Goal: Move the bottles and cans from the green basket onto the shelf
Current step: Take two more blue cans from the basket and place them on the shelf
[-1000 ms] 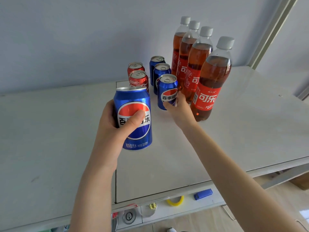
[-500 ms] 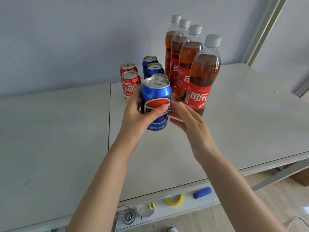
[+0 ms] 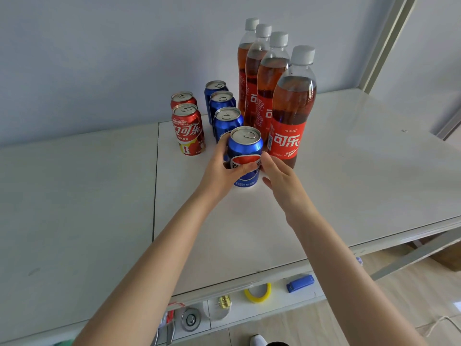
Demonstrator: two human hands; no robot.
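Observation:
On the white shelf (image 3: 349, 171) a blue Pepsi can (image 3: 245, 151) stands at the front of a row of blue cans (image 3: 225, 113). My left hand (image 3: 222, 171) grips it from the left, thumb across its logo. My right hand (image 3: 279, 176) touches the can's right side with relaxed fingers. Two red cola cans (image 3: 187, 126) stand to the left. Several cola bottles with white caps (image 3: 289, 106) stand in a row on the right. The green basket shows only as a green sliver at the bottom edge (image 3: 63, 343).
A lower ledge under the shelf holds a yellow tape roll (image 3: 258, 292), a blue stapler-like object (image 3: 300, 283), a small white dish (image 3: 219, 308) and a round metal part (image 3: 190, 319). A grey wall is close behind the drinks. Wooden floor shows at the bottom right.
My left hand has carried the blue can forward and set it down in front of the blue row. My right hand left the can behind and now touches this one.

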